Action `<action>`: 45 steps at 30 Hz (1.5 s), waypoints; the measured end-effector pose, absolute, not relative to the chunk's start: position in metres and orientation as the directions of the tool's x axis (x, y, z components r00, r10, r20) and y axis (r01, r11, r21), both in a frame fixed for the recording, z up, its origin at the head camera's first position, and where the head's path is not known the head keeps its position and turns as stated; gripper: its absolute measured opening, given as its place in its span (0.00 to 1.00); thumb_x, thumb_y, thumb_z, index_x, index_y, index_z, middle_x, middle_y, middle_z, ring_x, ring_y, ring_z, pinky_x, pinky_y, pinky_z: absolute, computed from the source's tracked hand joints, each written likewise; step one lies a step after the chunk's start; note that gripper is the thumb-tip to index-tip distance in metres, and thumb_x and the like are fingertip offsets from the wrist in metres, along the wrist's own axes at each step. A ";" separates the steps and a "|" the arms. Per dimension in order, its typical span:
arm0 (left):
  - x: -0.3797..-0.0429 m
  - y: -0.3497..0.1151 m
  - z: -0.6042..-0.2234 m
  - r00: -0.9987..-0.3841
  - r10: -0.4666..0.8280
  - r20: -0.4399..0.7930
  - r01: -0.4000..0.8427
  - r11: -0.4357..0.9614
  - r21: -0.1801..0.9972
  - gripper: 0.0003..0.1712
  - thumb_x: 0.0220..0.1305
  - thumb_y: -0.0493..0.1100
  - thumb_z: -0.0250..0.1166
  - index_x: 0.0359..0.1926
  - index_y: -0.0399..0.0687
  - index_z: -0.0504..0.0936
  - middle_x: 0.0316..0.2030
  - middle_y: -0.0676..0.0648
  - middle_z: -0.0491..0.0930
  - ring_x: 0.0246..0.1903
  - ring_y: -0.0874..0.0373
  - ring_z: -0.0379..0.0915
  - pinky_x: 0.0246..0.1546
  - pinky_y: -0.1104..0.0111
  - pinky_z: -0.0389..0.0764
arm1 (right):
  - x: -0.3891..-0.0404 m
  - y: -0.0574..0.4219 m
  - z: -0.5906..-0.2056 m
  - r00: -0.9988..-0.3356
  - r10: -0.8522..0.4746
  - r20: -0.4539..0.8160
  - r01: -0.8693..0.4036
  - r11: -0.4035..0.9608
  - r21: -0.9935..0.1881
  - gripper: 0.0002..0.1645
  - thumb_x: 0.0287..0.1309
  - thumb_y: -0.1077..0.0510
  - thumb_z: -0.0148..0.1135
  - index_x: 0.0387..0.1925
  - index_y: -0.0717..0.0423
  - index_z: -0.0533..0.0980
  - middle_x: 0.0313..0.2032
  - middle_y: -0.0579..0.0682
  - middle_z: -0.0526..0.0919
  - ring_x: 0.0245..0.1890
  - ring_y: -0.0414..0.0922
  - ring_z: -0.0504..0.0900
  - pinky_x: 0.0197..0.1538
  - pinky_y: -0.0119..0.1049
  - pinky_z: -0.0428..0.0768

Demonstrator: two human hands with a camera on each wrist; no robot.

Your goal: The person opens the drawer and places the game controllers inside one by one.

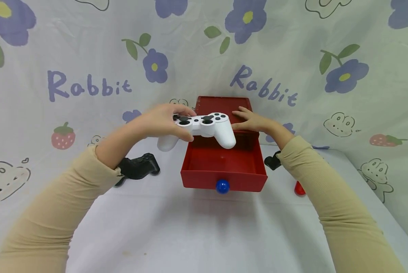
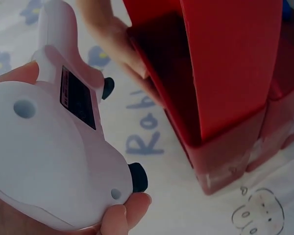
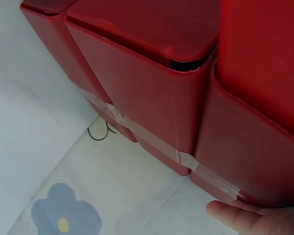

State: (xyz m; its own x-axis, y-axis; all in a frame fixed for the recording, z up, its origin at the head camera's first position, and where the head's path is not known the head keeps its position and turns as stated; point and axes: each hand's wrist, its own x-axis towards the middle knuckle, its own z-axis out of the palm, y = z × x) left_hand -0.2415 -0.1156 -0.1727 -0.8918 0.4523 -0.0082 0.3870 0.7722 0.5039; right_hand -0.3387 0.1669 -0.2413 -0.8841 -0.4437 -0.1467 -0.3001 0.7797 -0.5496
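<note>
My left hand grips a white game controller by one end, thumb in front and fingers behind. The controller is held up in front of a red drawer box, overlapping its open drawer in the head view. In the left wrist view, the controller's underside with a dark label shows. My right hand rests on the right side of the red box's top, fingers spread. A blue round knob sits on the drawer's front. Clear tape runs along the box's side in the right wrist view.
A black game controller lies on the white-covered table beside my left forearm. Part of a black object and a red object show by my right forearm. Behind the box hangs a flowered cloth.
</note>
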 end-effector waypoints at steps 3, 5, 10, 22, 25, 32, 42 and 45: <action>-0.243 -0.105 -0.176 -0.881 0.473 -0.020 0.401 0.768 0.499 0.34 0.44 0.48 0.69 0.56 0.53 0.72 0.49 0.46 0.72 0.45 0.51 0.68 0.40 0.60 0.75 | -0.339 0.167 -0.241 -0.876 -0.461 -0.139 -0.324 0.777 -0.539 0.43 0.59 0.48 0.51 0.70 0.58 0.46 0.71 0.58 0.35 0.70 0.59 0.34 0.66 0.59 0.40; -0.243 -0.099 -0.178 -0.873 0.487 -0.032 0.409 0.765 0.497 0.34 0.44 0.49 0.69 0.56 0.53 0.72 0.48 0.46 0.72 0.46 0.52 0.67 0.41 0.60 0.75 | -0.339 0.166 -0.241 -0.873 -0.467 -0.137 -0.331 0.776 -0.536 0.42 0.60 0.49 0.50 0.70 0.59 0.46 0.71 0.59 0.35 0.70 0.59 0.34 0.66 0.59 0.40; -0.244 -0.086 -0.186 -0.859 0.510 -0.050 0.427 0.766 0.481 0.34 0.43 0.52 0.69 0.55 0.54 0.73 0.47 0.46 0.73 0.46 0.52 0.67 0.40 0.61 0.75 | -0.339 0.166 -0.240 -0.876 -0.461 -0.141 -0.331 0.788 -0.519 0.41 0.60 0.51 0.48 0.70 0.59 0.46 0.71 0.59 0.35 0.70 0.59 0.34 0.66 0.59 0.40; -0.247 -0.071 -0.205 -0.830 0.555 -0.052 0.478 0.757 0.446 0.34 0.43 0.56 0.69 0.54 0.54 0.75 0.46 0.48 0.75 0.43 0.55 0.70 0.38 0.65 0.75 | -0.336 0.163 -0.241 -0.896 -0.417 -0.154 -0.283 0.803 -0.524 0.46 0.58 0.43 0.54 0.70 0.53 0.46 0.71 0.55 0.34 0.70 0.57 0.33 0.66 0.60 0.42; -0.249 -0.068 -0.210 -0.824 0.564 -0.054 0.492 0.759 0.426 0.35 0.42 0.57 0.69 0.54 0.54 0.75 0.47 0.48 0.76 0.44 0.55 0.70 0.39 0.65 0.74 | -0.336 0.164 -0.242 -0.898 -0.415 -0.149 -0.283 0.802 -0.526 0.46 0.58 0.42 0.54 0.70 0.53 0.46 0.71 0.55 0.34 0.70 0.57 0.33 0.65 0.60 0.41; -0.250 -0.063 -0.220 -0.818 0.570 -0.076 0.508 0.778 0.371 0.34 0.43 0.58 0.69 0.54 0.54 0.76 0.48 0.49 0.77 0.44 0.56 0.71 0.39 0.64 0.75 | -0.335 0.166 -0.241 -0.897 -0.417 -0.150 -0.283 0.800 -0.529 0.47 0.58 0.42 0.54 0.71 0.53 0.46 0.71 0.54 0.33 0.70 0.56 0.33 0.66 0.60 0.41; -0.255 -0.056 -0.233 -0.822 0.563 -0.084 0.521 0.804 0.288 0.34 0.43 0.60 0.68 0.54 0.54 0.77 0.47 0.49 0.78 0.44 0.56 0.72 0.39 0.65 0.75 | -0.335 0.164 -0.244 -0.905 -0.397 -0.152 -0.265 0.807 -0.528 0.47 0.56 0.40 0.55 0.71 0.51 0.47 0.72 0.53 0.35 0.70 0.56 0.35 0.66 0.60 0.43; -0.256 -0.053 -0.236 -0.825 0.558 -0.090 0.519 0.811 0.272 0.35 0.43 0.61 0.68 0.54 0.54 0.77 0.47 0.49 0.78 0.44 0.56 0.72 0.40 0.64 0.75 | -0.335 0.163 -0.243 -0.907 -0.395 -0.148 -0.265 0.807 -0.527 0.47 0.56 0.41 0.55 0.70 0.51 0.47 0.72 0.53 0.35 0.70 0.56 0.35 0.65 0.61 0.43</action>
State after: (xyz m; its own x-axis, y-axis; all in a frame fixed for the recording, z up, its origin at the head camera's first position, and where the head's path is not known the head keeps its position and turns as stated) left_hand -0.2559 -0.0532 -0.2359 -0.8248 0.5582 -0.0899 0.5189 0.8105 0.2716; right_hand -0.3351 0.1635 -0.2432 -0.9067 -0.3948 -0.1485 -0.2652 0.8073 -0.5271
